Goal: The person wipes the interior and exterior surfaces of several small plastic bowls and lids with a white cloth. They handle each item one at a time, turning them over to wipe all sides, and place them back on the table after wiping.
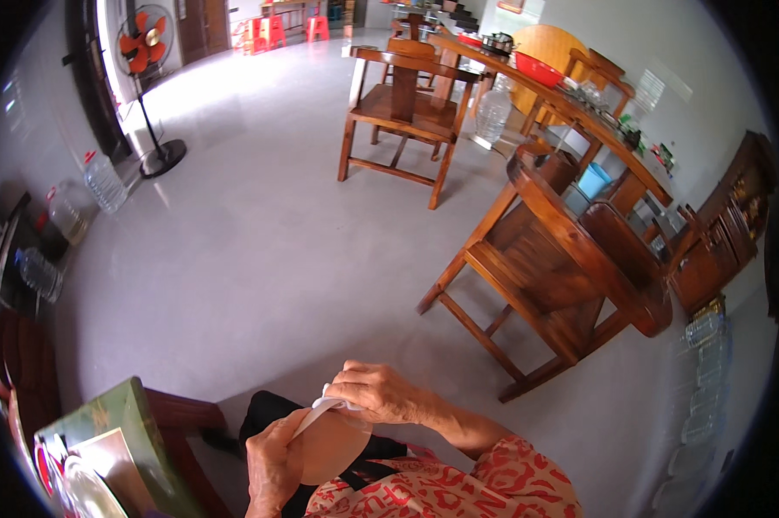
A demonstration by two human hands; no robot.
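A rounded, flat tan piece (pixel 336 449) lies over my lap, its exact kind unclear. Along its upper edge a narrow white strip (pixel 316 418) stretches between my two hands. My left hand (pixel 273 459) closes on the left end of that edge, thumb on the near side. At the other end my right hand (pixel 370 393) is closed round a bunched white cloth-like piece (pixel 333 401). The right fingers are curled over it and partly hide it. Dark cloth and a red-patterned garment (pixel 432 488) show beneath and beside the piece.
A green-topped table (pixel 117 414) with shiny dishware stands close on my left. One wooden armchair (pixel 545 259) is near on the right, another chair (pixel 406 104) farther ahead. Beyond are a long table (pixel 596 129), a standing fan (pixel 152 112) and plastic bottles (pixel 104 181) along the left wall.
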